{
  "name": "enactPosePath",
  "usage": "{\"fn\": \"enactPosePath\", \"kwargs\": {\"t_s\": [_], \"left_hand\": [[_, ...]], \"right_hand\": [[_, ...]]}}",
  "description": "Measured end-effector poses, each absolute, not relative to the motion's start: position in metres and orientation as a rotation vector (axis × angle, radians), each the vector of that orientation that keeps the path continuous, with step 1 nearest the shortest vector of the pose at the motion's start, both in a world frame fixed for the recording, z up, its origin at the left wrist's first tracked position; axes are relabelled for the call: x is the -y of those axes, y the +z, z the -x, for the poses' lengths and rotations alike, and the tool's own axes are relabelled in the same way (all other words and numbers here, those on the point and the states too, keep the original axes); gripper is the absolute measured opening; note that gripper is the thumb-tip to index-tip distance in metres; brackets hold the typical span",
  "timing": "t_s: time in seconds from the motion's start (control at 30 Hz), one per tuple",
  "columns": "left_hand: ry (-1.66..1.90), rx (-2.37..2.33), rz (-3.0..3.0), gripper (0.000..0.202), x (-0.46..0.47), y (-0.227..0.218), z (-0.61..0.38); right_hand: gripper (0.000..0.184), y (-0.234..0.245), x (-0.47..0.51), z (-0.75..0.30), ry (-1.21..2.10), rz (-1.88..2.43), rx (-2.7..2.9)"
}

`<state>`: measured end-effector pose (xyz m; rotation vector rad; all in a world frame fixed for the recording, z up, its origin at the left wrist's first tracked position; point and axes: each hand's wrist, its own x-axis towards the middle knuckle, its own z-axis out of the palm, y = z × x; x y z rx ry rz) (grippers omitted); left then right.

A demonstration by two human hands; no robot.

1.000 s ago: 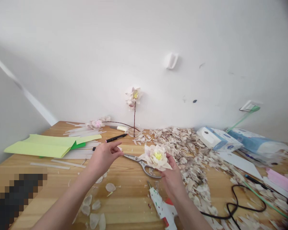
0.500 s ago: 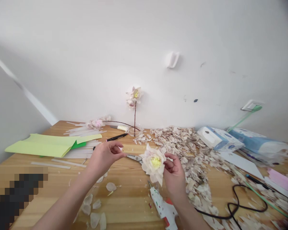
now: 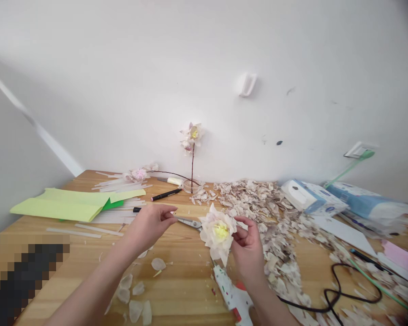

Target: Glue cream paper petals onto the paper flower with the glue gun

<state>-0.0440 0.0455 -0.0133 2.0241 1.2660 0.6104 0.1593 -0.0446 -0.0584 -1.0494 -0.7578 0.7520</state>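
My right hand [image 3: 247, 249] is closed around the back of an artificial flower [image 3: 221, 232] with pale, translucent petals and a yellow centre, which faces me above the table. To its left is my left hand [image 3: 154, 228], thumb and forefinger a little apart, with nothing I can make out between them. Just beyond those fingertips lies a grey metal tool [image 3: 189, 222], apparently scissors or pliers, partly hidden by the flower. Below the flower rests a white, speckled glue gun [image 3: 231, 292], partly behind my right wrist. Several loose petals [image 3: 135, 310] lie near my left forearm.
A finished flower stem [image 3: 192, 158] stands upright at the back; another flower [image 3: 139, 174] lies left of it. Dried petals [image 3: 251, 194] are heaped to the right, before tissue packs [image 3: 313, 198]. Green paper [image 3: 61, 204] lies left, a black cable [image 3: 326, 301] right.
My left thumb and forefinger have parted slightly, and the small white bit seen by them no longer shows. The flower stays in my right hand, tilted a little. The view has shifted slightly.
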Motion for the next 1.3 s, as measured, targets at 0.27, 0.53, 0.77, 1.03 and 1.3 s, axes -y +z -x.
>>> {"fn": "enactPosePath", "kwargs": {"t_s": [0.27, 0.53, 0.77, 1.03, 1.3], "left_hand": [[0.643, -1.291, -1.969, 0.02, -0.046, -0.012, 0.042], [0.747, -1.247, -1.954, 0.02, -0.047, -0.014, 0.043], [0.777, -1.258, -1.913, 0.026, -0.051, -0.018, 0.045], [0.747, -1.229, -1.939, 0.03, -0.051, -0.02, 0.045], [0.749, -1.215, -1.904, 0.018, -0.046, -0.019, 0.043]], "right_hand": [[0.055, -0.053, 0.042, -0.16, 0.908, 0.972, 0.701], [0.059, -0.064, 0.041, -0.165, 0.981, 0.905, 0.746], [0.053, -0.057, 0.042, -0.158, 1.046, 0.894, 0.655], [0.059, -0.058, 0.045, -0.159, 0.957, 1.033, 0.844], [0.055, -0.061, 0.045, -0.16, 0.806, 1.074, 0.802]]}}
